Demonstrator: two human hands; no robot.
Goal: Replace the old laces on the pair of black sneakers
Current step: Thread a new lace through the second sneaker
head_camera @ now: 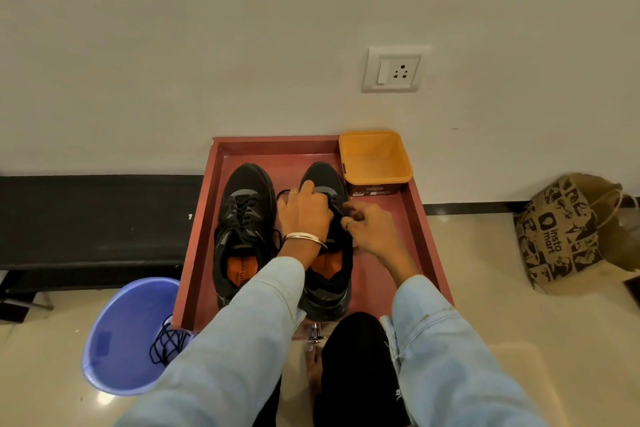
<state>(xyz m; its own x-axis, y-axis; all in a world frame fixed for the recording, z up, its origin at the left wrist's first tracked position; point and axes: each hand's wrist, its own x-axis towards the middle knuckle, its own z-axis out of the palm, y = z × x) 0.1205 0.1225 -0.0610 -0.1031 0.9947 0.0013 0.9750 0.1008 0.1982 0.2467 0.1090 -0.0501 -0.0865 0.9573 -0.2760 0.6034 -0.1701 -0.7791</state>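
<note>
Holding: both my hands work on the right sneaker's lace.
Bucket (114,343): round purple plastic, a tangle of dark laces (166,345) inside.
Tray (194,253): reddish, rectangular, carrying both black sneakers side by side.
Left sneaker (242,229): fully laced, orange insole showing.
Left hand (304,215): fingers curled on the right sneaker (327,274).
Right hand (369,232): pinching its black lace (337,211).
Tub (375,163): square, orange, at the tray's far right corner.

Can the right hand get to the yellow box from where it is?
Probably yes. The right hand is beside the right sneaker, and the yellow box sits open just beyond it in the tray's corner with nothing between them. The hand is busy pinching a lace, though.
</note>
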